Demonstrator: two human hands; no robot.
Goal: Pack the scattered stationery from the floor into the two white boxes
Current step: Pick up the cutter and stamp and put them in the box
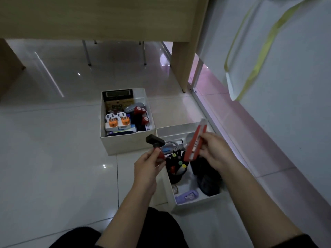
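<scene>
Two white boxes (125,144), two hands (146,167).

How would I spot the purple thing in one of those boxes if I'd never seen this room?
Find the white box nearest the person, under both hands. At its near corner, on the box bottom, lies a flat lilac case with rounded ends. It is the only pale purple item there; the round pen pot and the pouch beside it are black.

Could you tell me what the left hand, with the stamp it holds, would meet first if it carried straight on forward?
Probably the near wall of the far box: the left hand points the stamp toward it, though depth is hard to judge.
</scene>
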